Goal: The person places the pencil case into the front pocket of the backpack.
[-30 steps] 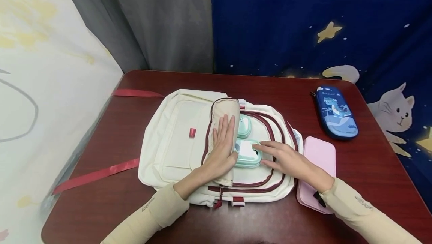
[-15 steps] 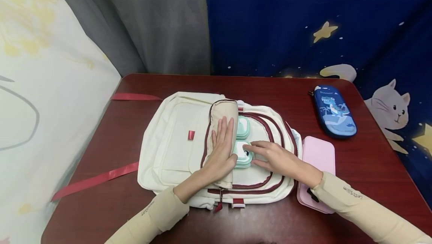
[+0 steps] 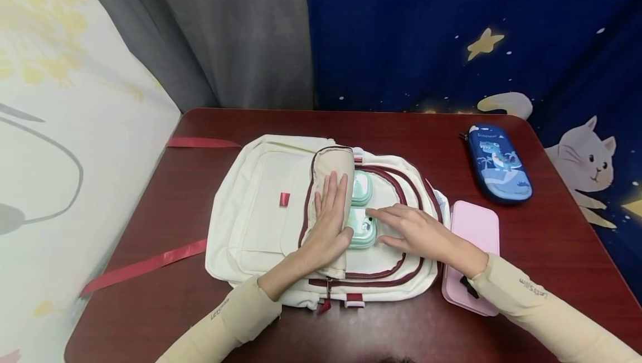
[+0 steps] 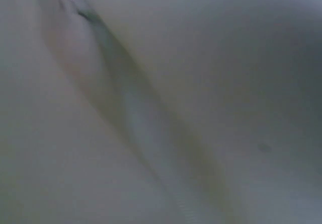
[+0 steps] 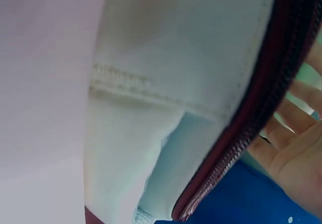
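A white backpack (image 3: 261,201) with dark red trim lies flat, its beige-lined front panel (image 3: 333,158) folded back to the left. Two mint-green cases (image 3: 362,187) lie side by side on the opened part, their left ends hidden under the fold. My left hand (image 3: 328,229) rests on the folded panel with fingers straight, its thumb beside the nearer mint case (image 3: 361,239). At that case's right end, my right hand (image 3: 416,232) touches it with extended fingers. The right wrist view shows this hand (image 5: 297,153) beyond a zipper edge (image 5: 226,153). Pale fabric (image 4: 226,108) fills the left wrist view.
A pink case (image 3: 473,229) lies against the backpack's right end, partly under my right forearm. Farther back right is a blue dinosaur pencil case (image 3: 499,165). Two red straps (image 3: 150,265) stretch left across the dark red table (image 3: 165,318). Curtains hang behind.
The nearer mint case has slid left, farther under the folded panel, and my right hand has moved left with it. My left hand stays in place on the panel.
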{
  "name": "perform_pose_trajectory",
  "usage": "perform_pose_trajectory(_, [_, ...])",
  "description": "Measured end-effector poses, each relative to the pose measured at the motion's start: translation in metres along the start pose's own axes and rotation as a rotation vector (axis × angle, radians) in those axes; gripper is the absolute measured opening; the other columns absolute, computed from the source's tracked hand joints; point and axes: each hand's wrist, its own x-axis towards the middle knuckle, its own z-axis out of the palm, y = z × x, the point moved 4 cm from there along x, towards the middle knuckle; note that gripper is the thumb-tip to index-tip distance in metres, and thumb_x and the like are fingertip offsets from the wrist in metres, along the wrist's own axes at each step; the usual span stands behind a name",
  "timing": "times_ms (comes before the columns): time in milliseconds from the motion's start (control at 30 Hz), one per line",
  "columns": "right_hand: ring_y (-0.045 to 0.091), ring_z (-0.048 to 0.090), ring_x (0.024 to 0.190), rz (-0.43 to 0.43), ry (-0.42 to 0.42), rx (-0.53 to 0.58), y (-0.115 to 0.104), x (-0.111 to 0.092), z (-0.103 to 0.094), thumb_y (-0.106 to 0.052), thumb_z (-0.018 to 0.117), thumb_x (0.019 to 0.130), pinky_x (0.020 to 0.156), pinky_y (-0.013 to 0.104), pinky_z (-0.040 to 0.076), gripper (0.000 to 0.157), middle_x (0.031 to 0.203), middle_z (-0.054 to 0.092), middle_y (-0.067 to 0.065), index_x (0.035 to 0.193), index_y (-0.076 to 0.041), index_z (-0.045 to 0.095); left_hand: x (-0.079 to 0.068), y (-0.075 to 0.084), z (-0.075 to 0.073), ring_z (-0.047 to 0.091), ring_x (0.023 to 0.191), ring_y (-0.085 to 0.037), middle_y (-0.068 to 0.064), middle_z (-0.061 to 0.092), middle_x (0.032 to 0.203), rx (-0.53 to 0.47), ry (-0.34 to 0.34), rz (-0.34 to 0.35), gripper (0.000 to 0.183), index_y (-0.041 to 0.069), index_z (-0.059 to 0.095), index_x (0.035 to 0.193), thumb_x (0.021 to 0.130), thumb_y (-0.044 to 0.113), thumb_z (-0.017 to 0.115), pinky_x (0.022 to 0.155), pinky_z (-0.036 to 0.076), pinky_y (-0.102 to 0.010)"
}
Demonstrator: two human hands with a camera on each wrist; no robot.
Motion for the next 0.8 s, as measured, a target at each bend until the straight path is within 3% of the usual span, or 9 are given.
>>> perform_pose_trajectory(400, [0.02,0.062,0.094,0.025,0.039,-0.024,0.0,0.005,0.006,-0.019,0.075,0.078,0.08,0.035,0.049,0.052,0.102,0.066,0.007,0.124,-0.002,0.056,0.0,-0.001,0.0,-0.018,0.138,-0.025,-0.015,-0.016,0.153,-0.007,-0.002,0.001,0.098,0.007,-0.004,0.149,0.068,-0.003,0.05,0.106,-0.011,-0.049])
perform_pose_trajectory(800, [0.02,0.062,0.094,0.04,0.045,-0.001,-0.005,0.011,0.01,-0.02,0.074,0.08,0.079,0.035,0.05,0.052,0.103,0.066,0.007,0.125,-0.002,0.055,0.0,0.001,0.001,-0.018,0.138,-0.026,-0.016,-0.015,0.152,-0.015,-0.002,0.004,0.098,0.006,-0.002,0.149,0.067,-0.004,0.049,0.106,-0.013,-0.048])
